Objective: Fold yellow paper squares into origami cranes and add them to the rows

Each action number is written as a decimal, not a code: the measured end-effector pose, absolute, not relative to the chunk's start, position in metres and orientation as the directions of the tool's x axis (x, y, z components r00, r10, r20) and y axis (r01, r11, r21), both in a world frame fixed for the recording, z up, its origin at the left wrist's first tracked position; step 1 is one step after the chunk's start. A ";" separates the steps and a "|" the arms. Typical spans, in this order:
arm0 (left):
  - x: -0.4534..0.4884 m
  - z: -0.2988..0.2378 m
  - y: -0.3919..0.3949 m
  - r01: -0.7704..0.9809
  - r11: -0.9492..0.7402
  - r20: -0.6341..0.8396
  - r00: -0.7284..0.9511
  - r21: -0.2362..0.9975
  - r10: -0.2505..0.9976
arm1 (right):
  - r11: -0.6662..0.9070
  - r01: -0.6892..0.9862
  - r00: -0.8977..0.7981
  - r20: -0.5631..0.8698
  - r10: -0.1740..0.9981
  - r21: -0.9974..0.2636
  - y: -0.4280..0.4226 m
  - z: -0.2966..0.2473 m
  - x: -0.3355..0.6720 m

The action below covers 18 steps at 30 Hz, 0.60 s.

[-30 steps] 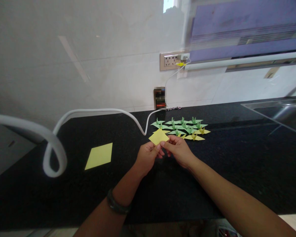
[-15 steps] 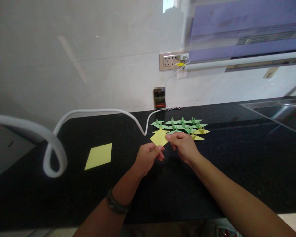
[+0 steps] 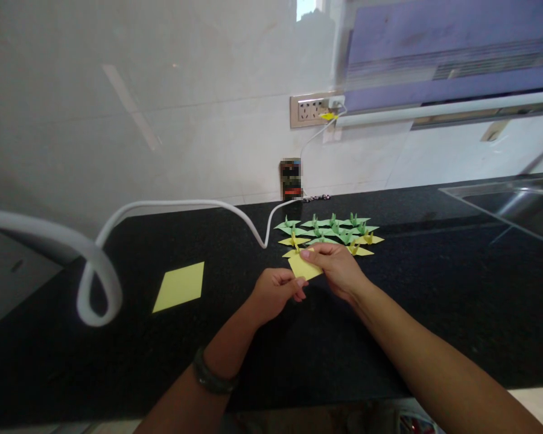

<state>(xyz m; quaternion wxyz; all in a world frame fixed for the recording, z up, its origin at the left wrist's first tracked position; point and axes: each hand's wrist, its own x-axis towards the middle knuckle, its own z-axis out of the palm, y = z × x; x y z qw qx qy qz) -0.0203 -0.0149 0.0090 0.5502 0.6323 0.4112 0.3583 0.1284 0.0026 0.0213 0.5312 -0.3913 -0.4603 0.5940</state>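
Note:
My two hands meet over a black countertop (image 3: pixel 434 301) and hold a small folded yellow paper (image 3: pixel 304 268) between them. My left hand (image 3: pixel 275 293), with a dark band at the wrist, pinches the paper's lower edge. My right hand (image 3: pixel 339 268) is closed on its upper right part, fingers over the top. Just behind the hands lie several folded paper cranes (image 3: pixel 328 232), green ones at the back and yellow ones in front.
A flat yellow paper square (image 3: pixel 179 286) lies to the left. A thick white cable (image 3: pixel 95 265) loops across the left of the counter. A small dark device (image 3: pixel 291 179) leans on the wall under a socket strip (image 3: pixel 312 110). A metal sink (image 3: pixel 516 202) is at the right.
The folded yellow paper has come down from upright between my fingers to lower and flatter, with my right hand now over its top. The hands stayed close together.

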 end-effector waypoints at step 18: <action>-0.023 0.010 -0.011 0.186 -0.162 0.146 0.097 0.969 0.985 | 0.094 -0.010 -0.256 0.094 0.962 -0.995 0.000 0.022 0.127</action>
